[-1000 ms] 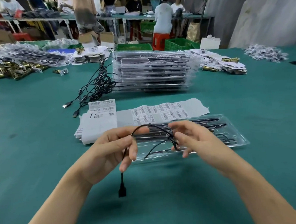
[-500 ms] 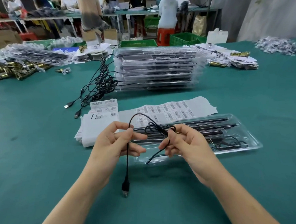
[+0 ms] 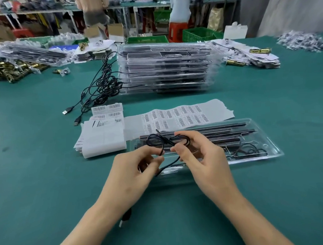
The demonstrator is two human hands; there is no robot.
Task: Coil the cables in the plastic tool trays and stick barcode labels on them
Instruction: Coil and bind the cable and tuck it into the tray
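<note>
— Where's the black cable [image 3: 169, 143] rn?
— Up in both hands, just above the left end of the clear tray [image 3: 270, 144], near the front edge of the table [image 3: 38, 175], about mid-width. It's bunched into a couple of small loops btw the hands.
— What's the left hand [image 3: 133, 174] at?
— Curled in, thumb + forefinger pinching the cable just below the loops. A strand runs down under the palm, and the USB plug [image 3: 124, 217] pokes out beneath the wrist, low over the table. Can't tell if it touches.
— And the right hand [image 3: 201, 157]?
— Closed on the loops too, fingertips gripping the right side of the bundle.
— Tray itself?
— Flat, long side running across the table. Long dark pieces [image 3: 223, 132] in the far slots, and a second coiled cable [image 3: 250, 151] sits in the right-end compartment.
— Labels?
— Barcode sheet [image 3: 177, 115] lies just behind the tray, its near edge tucked under the tray's far rim. Left of that is a stack of white sheets [image 3: 103, 140] w/ a few barcode stickers at its far end.
— Further back?
— Tall stack of filled trays [image 3: 165, 69] mid-table, w/ a tangle of loose cables [image 3: 106, 84] at its left side. Brass parts [image 3: 6, 71] are piled by the far left edge.
</note>
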